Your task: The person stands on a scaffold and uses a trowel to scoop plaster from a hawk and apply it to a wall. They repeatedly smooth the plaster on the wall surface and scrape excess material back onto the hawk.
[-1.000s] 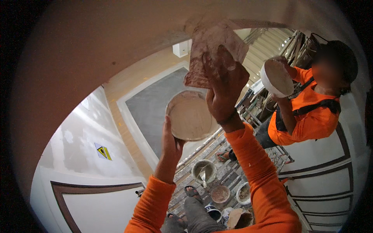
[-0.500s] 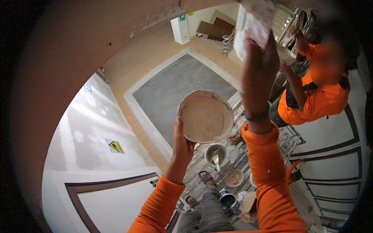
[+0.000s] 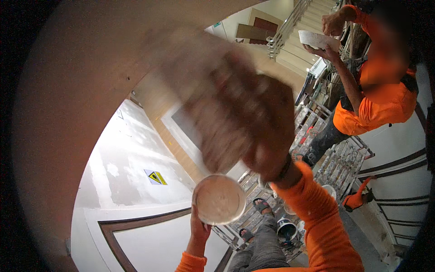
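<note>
Low in the middle, my left hand [image 3: 200,230] holds a round bowl [image 3: 220,200] by its side and underside. Its inside is coated with pale pinkish-brown paste. My right hand [image 3: 247,120] is raised in front of me, its fingers curled and heavily smeared by motion. A faint, blurred flat shape [image 3: 174,61] extends from it toward the brownish overhead surface [image 3: 86,72]; its kind cannot be made out. The right forearm crosses above and to the right of the bowl.
Below, my feet stand on a paint-spattered slatted platform [image 3: 248,219] beside a dark-mouthed bucket [image 3: 286,230]. At right, a co-worker in an orange top [image 3: 383,106] holds a white bowl [image 3: 319,40]. A patched wall [image 3: 122,158] with a yellow warning sign [image 3: 156,177] rises at left.
My right hand has swung left and toward the overhead surface, away from the upper right. The bowl and my left hand have shifted lower in view. The camera view has turned.
</note>
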A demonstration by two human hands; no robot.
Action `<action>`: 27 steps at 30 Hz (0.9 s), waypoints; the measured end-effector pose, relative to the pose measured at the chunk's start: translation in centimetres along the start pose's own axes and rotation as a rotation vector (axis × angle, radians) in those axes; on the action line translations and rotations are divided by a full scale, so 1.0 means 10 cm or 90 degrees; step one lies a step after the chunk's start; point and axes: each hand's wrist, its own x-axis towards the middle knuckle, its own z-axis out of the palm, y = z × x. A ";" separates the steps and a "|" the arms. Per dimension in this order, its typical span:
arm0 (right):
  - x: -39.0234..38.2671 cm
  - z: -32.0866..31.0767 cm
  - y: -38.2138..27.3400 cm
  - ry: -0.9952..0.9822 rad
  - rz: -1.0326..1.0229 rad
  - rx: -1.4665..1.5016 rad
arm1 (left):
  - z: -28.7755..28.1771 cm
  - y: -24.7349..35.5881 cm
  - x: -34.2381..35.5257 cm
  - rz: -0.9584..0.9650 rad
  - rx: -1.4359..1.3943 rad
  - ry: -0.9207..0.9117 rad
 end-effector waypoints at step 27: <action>0.17 -0.44 0.66 0.047 0.017 0.045 | 0.76 -0.90 -1.24 -0.274 -0.182 0.149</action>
